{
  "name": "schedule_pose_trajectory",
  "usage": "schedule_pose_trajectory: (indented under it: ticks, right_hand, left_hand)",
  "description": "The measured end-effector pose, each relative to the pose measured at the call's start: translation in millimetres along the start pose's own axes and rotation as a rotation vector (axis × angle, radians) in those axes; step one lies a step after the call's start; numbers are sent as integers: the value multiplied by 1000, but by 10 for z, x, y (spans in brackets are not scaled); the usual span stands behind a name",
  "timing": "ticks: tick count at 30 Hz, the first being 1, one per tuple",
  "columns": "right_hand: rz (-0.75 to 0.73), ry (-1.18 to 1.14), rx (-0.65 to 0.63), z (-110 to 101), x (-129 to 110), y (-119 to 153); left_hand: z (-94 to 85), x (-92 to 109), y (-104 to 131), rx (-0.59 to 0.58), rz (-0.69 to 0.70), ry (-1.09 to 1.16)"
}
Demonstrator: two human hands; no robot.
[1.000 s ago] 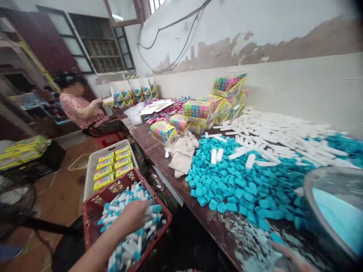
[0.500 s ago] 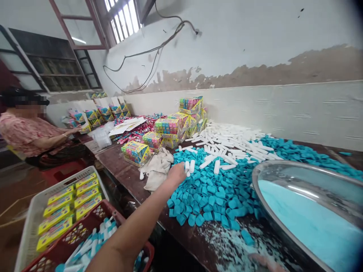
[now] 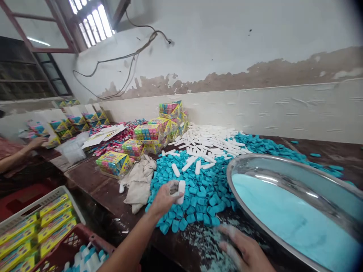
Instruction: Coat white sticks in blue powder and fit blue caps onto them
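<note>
My left hand (image 3: 166, 196) pinches a white plastic tube (image 3: 182, 192) upright between thumb and fingers, just above a heap of teal plastic caps (image 3: 198, 200). My right hand (image 3: 241, 245), slightly blurred, is low over the powder-dusted tabletop, its fingers apart and nothing in them. Beside it on the right stands an oval metal basin (image 3: 231, 172) with light blue powder (image 3: 283, 204) inside. More white tubes (image 3: 210, 136) lie piled behind the caps, a few of them on top of the teal heap.
A crumpled cloth (image 3: 138, 183) lies left of the caps, near wrapped boxes (image 3: 113, 164) of colourful tubes. Below the table edge are a red crate (image 3: 76, 241) of teal-and-white tubes and a white basket (image 3: 76, 211) of yellow boxes. Another person's arm (image 3: 19, 155) is at far left.
My left hand has drawn back from the tubes toward me, now with one white tube in its fingers. My right hand has come further into view. The camera has turned right.
</note>
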State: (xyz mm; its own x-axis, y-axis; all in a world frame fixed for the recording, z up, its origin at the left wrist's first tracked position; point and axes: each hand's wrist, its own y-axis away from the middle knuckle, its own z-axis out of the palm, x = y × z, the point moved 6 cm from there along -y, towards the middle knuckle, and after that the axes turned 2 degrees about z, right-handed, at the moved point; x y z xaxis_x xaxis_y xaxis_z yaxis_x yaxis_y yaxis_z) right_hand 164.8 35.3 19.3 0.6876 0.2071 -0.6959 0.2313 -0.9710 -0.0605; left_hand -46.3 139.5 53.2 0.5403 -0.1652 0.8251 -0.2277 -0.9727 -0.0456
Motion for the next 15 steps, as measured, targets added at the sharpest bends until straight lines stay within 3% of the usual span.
schedule_pose_trajectory:
  ticks: [4,7,11,15]
  right_hand:
    - [-143,55,176,-158,-318,-33]
    - [-179,127,281,-244,-358,49]
    - [-160,214,438,-447,-305,212]
    - [-96,183,402,-855,-203,236]
  left_hand:
    - [580,350,370,-184,49,531]
    - [900,584,491,-266,31,593]
    - [1091,830,477,-280,43,575]
    - [1174,923,361,-319,132,569]
